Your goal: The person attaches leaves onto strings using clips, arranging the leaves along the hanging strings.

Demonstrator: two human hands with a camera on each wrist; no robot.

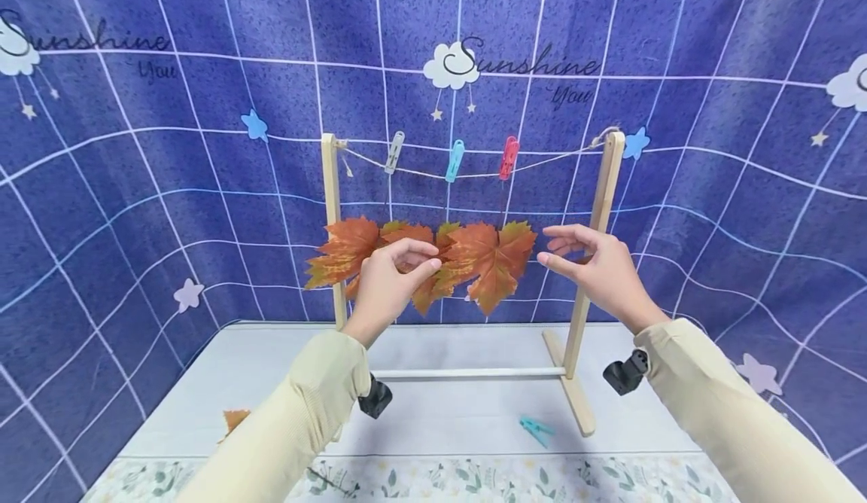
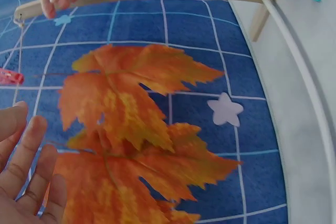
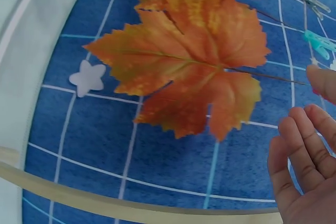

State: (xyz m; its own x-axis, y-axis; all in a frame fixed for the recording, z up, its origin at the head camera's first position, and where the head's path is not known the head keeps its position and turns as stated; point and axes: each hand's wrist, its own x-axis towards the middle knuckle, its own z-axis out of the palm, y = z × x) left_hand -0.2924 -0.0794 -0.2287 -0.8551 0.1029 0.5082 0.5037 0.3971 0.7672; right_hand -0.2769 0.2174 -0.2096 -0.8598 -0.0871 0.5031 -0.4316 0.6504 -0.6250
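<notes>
Three orange maple-shaped leaves hang by thin stems from a string [image 1: 555, 160]: a left leaf [image 1: 348, 251], a partly hidden middle leaf [image 1: 423, 300] and a right leaf [image 1: 491, 258]. A grey clothespin [image 1: 395, 152], a blue clothespin [image 1: 454, 160] and a pink clothespin [image 1: 509, 158] grip the string above them. My left hand [image 1: 389, 281] hovers before the left and middle leaves, thumb and fingers apart, holding nothing. Just right of the right leaf is my right hand [image 1: 603, 266], loosely bent and holding nothing; the right wrist view shows a gap between its fingers [image 3: 299, 135] and that leaf.
The string runs between two wooden posts [image 1: 331, 187], joined low down by a white rod [image 1: 474, 373]. A loose teal clothespin [image 1: 536, 429] lies on the white table [image 1: 433, 413]. Another leaf [image 1: 235, 419] shows beside my left sleeve. Behind hangs a blue gridded curtain [image 1: 203, 224].
</notes>
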